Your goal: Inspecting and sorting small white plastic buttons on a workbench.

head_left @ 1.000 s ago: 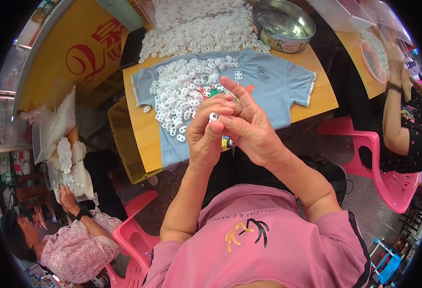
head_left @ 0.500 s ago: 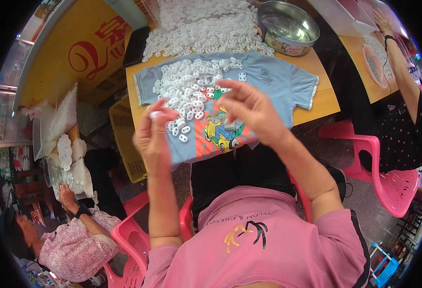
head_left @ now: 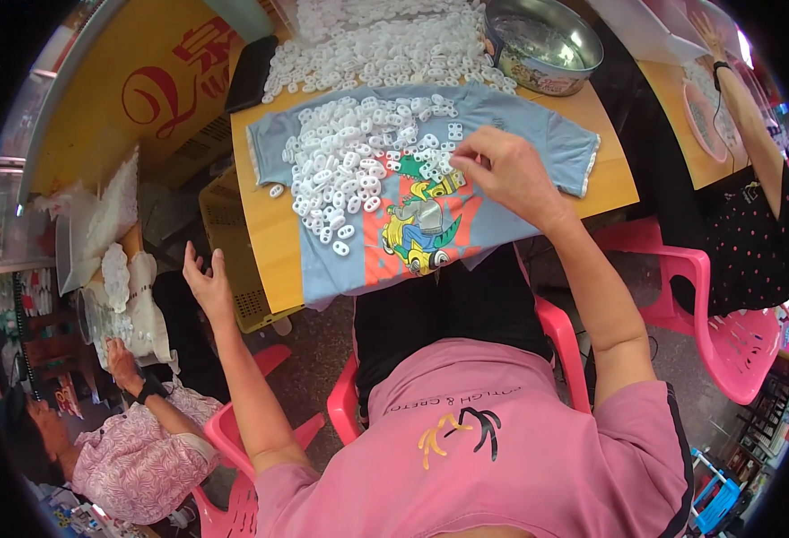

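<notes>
A grey-blue T-shirt with a cartoon print lies spread on the wooden table. On its left half sits a heap of small white oval plastic pieces, each with two dark holes. Beside the heap is a small cluster of white pieces with several holes. My right hand is just right of that cluster, fingertips pinched together; what they hold, if anything, is hidden. My left hand is off the table's left edge, fingers apart, with nothing seen in it.
A larger pile of white pieces covers the table's back, next to a round metal tin and a dark flat object. A yellow crate stands below left. Two people work at tables on either side; pink chairs stand around.
My left hand has swung left and down, off the table; the white piece at its fingertips is no longer seen. My right hand has moved slightly right, beside the small cluster, which now shows more pieces.
</notes>
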{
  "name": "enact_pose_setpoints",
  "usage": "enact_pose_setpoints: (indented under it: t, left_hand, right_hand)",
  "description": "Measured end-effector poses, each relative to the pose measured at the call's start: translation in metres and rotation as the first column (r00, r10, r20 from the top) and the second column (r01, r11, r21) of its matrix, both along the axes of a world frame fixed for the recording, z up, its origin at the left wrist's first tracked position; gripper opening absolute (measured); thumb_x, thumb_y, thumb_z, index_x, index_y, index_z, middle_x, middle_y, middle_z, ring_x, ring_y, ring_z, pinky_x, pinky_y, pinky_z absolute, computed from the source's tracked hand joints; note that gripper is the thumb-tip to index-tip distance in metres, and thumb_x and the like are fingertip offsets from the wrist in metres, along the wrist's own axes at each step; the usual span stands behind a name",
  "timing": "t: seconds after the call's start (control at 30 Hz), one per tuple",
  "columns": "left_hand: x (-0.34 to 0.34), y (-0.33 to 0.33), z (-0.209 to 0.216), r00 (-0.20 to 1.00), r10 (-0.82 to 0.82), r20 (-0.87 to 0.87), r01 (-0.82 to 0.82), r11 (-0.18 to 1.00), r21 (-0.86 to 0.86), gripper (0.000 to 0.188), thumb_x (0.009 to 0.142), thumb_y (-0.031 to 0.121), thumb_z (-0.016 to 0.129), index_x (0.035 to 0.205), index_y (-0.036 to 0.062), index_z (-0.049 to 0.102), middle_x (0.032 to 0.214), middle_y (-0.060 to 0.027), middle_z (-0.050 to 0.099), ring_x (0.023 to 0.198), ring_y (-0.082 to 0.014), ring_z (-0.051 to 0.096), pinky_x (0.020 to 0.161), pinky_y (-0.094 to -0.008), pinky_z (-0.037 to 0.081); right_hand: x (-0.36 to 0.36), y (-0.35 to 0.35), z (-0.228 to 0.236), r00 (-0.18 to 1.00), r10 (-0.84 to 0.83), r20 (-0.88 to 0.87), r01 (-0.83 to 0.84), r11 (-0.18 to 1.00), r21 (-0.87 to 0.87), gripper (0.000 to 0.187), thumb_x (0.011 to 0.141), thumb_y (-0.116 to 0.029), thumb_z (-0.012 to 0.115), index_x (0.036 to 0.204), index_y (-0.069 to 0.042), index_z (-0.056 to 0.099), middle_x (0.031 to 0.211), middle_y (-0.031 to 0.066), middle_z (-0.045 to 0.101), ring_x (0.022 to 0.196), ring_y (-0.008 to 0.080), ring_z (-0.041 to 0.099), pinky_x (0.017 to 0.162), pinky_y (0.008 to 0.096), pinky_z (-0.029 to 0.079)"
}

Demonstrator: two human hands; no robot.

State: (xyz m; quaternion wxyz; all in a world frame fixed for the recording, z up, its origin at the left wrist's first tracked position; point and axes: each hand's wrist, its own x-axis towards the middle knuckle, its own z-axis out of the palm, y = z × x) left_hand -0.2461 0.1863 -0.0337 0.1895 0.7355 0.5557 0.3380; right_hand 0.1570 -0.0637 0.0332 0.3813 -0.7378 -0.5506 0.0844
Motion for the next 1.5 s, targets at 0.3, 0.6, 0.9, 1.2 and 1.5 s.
enact_pose_setpoints:
  t: [0.3, 0.6, 0.9, 1.2, 1.5]
  left_hand:
    - [0.106, -0.102, 0.080, 0.837, -0.447, 0.317, 0.361, 0.885, 0.294, 0.031, 0.094, -0.003, 0.053, 0.125, -0.0012, 0.054, 0.121, -0.0127, 0.052, 0.097, -0.0174, 0.062, 0.084, -0.0287, 0.051]
    - [0.192, -0.156, 0.069, 0.548, -0.585, 0.597, 0.738, 0.675, -0.017, 0.025, 0.091, -0.003, 0.059, 0.116, -0.0011, 0.059, 0.099, -0.0078, 0.063, 0.084, -0.0109, 0.061, 0.073, -0.0233, 0.050]
    - [0.237, -0.185, 0.067, 0.470, -0.430, 0.771, 0.811, 0.556, -0.184, 0.020, 0.091, 0.006, 0.066, 0.108, -0.0007, 0.060, 0.093, -0.0048, 0.066, 0.084, -0.0088, 0.064, 0.074, -0.0224, 0.051]
    - [0.242, -0.190, 0.079, 0.452, -0.389, 0.803, 0.795, 0.585, -0.164, 0.013, 0.091, 0.005, 0.065, 0.102, 0.0000, 0.059, 0.092, -0.0034, 0.064, 0.081, -0.0081, 0.062, 0.072, -0.0223, 0.050]
    - [0.245, -0.189, 0.071, 0.535, -0.761, 0.366, 0.705, 0.641, 0.303, 0.017, 0.084, -0.004, 0.066, 0.099, -0.0005, 0.061, 0.090, -0.0109, 0.061, 0.073, -0.0184, 0.063, 0.063, -0.0288, 0.051]
  right_hand:
    - [-0.020, -0.013, -0.006, 0.987, -0.054, 0.153, 0.063, 0.997, -0.053, 0.014, 0.082, -0.015, 0.070, 0.089, -0.003, 0.066, 0.084, 0.0111, 0.062, 0.071, 0.0283, 0.063, 0.063, 0.0372, 0.048]
    - [-0.021, -0.019, -0.015, 0.999, -0.031, 0.044, 0.032, 0.999, -0.009, 0.015, 0.083, -0.012, 0.068, 0.094, -0.003, 0.064, 0.083, 0.0103, 0.063, 0.071, 0.0265, 0.064, 0.063, 0.0383, 0.050]
    - [-0.026, -0.029, 0.017, 0.468, 0.058, -0.882, 0.153, 0.977, 0.146, 0.020, 0.090, -0.014, 0.067, 0.105, -0.001, 0.063, 0.082, 0.0011, 0.064, 0.065, 0.0061, 0.055, 0.061, 0.0202, 0.046]
    - [-0.037, -0.037, 0.024, 0.493, 0.141, -0.859, 0.115, 0.968, 0.224, 0.021, 0.091, -0.009, 0.066, 0.109, 0.002, 0.063, 0.092, 0.0053, 0.067, 0.073, 0.0079, 0.059, 0.064, 0.0228, 0.049]
    - [-0.043, -0.046, 0.017, 0.567, 0.062, -0.821, 0.130, 0.978, 0.164, 0.020, 0.094, -0.013, 0.063, 0.109, 0.000, 0.066, 0.094, 0.0037, 0.066, 0.080, 0.0078, 0.061, 0.066, 0.0222, 0.051]
